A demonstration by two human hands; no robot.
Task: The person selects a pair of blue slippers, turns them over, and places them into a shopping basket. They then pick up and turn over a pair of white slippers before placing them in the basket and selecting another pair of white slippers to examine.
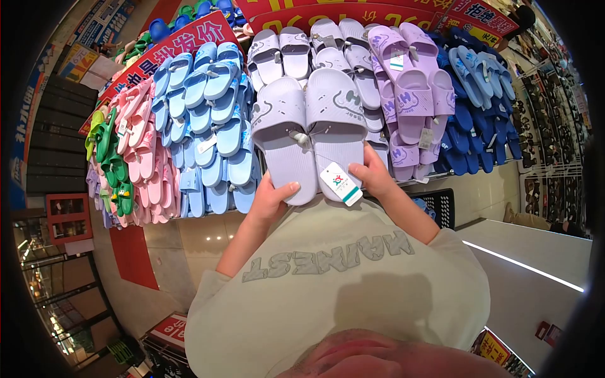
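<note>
A pair of pale lavender moulded foam slide slippers (309, 135) is held up in front of the display, the two lying side by side and touching, soles away from the camera. Their long axes run up and down the view, toes pointing up toward the racks and heels down toward the person's chest. A white swing tag with a green and red logo (340, 184) hangs from the pair at the heel of the right-hand slipper.

The left hand (272, 198) grips the heel of the left-hand slipper, thumb laid across the footbed and fingers curled out of sight behind it; the forearm rises from the lower left. The right hand (373, 176) clasps the heel of the right-hand slipper just beside the tag, thumb in front, forearm bent in from the right.

Behind the held pair hang more lavender slippers (315, 50). To its left are rows of light blue slippers (211, 120), then pink slippers (142, 151). To its right are lilac slippers (413, 88), then dark blue slippers (479, 107). Below the pair is the person's pale green printed T-shirt (340, 290).
</note>
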